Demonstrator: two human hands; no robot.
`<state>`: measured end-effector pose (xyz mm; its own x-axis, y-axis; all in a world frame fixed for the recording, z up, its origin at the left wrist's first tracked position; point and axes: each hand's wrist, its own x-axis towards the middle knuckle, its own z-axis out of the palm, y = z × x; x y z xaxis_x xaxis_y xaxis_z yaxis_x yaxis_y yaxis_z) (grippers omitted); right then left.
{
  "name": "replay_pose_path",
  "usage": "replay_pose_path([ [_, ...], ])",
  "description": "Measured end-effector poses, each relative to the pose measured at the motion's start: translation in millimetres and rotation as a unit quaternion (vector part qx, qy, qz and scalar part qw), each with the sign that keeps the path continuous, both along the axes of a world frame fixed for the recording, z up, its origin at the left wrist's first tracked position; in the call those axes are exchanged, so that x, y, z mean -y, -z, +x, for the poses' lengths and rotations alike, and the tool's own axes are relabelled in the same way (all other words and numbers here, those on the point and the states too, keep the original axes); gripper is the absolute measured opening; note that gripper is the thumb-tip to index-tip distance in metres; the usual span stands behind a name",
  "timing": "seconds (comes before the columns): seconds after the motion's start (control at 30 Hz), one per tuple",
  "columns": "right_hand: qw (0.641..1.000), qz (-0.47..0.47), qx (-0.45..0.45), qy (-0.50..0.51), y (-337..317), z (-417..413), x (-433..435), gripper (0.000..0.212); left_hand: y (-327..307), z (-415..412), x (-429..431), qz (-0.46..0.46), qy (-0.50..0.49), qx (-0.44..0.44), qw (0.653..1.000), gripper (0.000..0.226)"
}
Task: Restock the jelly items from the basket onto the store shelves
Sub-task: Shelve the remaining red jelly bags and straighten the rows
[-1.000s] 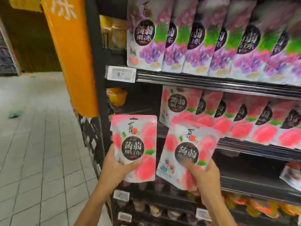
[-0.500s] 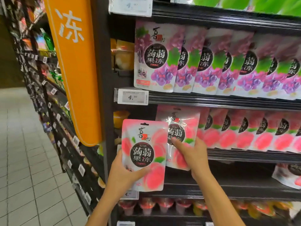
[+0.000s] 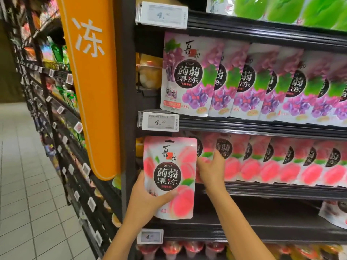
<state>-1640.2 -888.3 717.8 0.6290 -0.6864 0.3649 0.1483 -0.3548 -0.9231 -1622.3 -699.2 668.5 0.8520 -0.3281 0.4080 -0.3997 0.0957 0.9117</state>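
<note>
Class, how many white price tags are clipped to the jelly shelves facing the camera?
3 price tags: one above the grape pouches, one above the peach pouches, one below the left hand. More may be hidden off-frame.

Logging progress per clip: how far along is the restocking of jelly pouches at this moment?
Done: the peach row already stands stocked, and so does the grape row above it. In hand: the left hand grips one peach pouch in front of that row's left end, while the right hand touches the row's leftmost pouch. Left: shelving the held pouch. The basket is out of view.
</note>
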Motion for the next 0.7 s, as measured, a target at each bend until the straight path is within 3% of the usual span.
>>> replay_pose_path([
  [0.3, 0.996, -0.081, 0.042, -0.015, 15, -10, -9, 0.028, 3, 8, -3, 0.012, -0.006, -0.017, 1.0, 0.087],
  [0.47, 0.985, -0.173, -0.013, -0.021, 30, -27, -1, 0.038, 6, 7, -4, 0.012, -0.011, -0.032, 0.999, 0.09],
  [0.57, 0.955, -0.27, -0.083, 0.094, 33, -35, 2, 0.047, 6, 6, -5, 0.018, -0.017, -0.032, 0.999, 0.088],
  [0.7, 0.939, -0.274, -0.114, 0.172, 32, -36, -1, 0.045, 3, 4, -3, 0.011, -0.02, -0.034, 0.999, 0.084],
])
